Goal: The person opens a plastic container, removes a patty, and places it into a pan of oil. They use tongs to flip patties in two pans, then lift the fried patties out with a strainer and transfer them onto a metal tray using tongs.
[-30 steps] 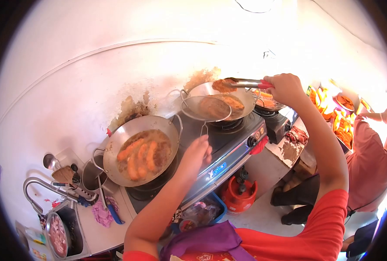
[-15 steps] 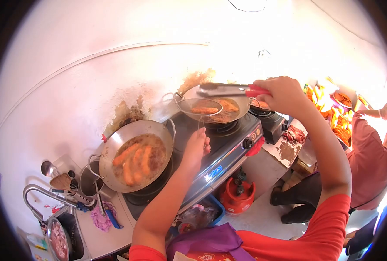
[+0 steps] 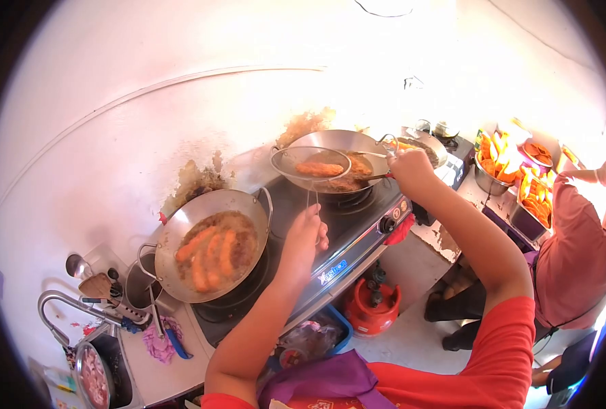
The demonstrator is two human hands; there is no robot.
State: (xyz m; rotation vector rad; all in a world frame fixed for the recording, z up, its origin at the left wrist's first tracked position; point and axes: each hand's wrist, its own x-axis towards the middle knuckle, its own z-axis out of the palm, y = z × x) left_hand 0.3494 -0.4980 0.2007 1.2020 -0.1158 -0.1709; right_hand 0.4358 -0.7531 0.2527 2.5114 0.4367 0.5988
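Observation:
My left hand point(image 3: 308, 233) is closed around the handle of a round wire strainer point(image 3: 291, 158). One long golden-brown fried piece point(image 3: 319, 169) lies in its mesh, over the left side of the rear wok point(image 3: 340, 138). My right hand point(image 3: 412, 176) grips red-handled metal tongs point(image 3: 372, 178), whose ends reach into that wok among browned pieces point(image 3: 357, 165) in oil. Nearer me, a larger wok point(image 3: 170, 235) holds several orange-brown pieces point(image 3: 211, 255) frying in bubbling oil.
Both woks sit on a gas stove point(image 3: 303, 273). A third pan point(image 3: 426, 141) stands farther right, beyond it tubs of orange pieces point(image 3: 497, 160) and another person point(image 3: 576, 252). A red gas cylinder point(image 3: 373, 307) is below. At left are a tap point(image 3: 44, 300) and bowl point(image 3: 92, 378).
My right hand has come down and left, lowering the tongs from above the rear wok into it. The strainer stays over the wok, slightly shifted. The person at right has moved a little.

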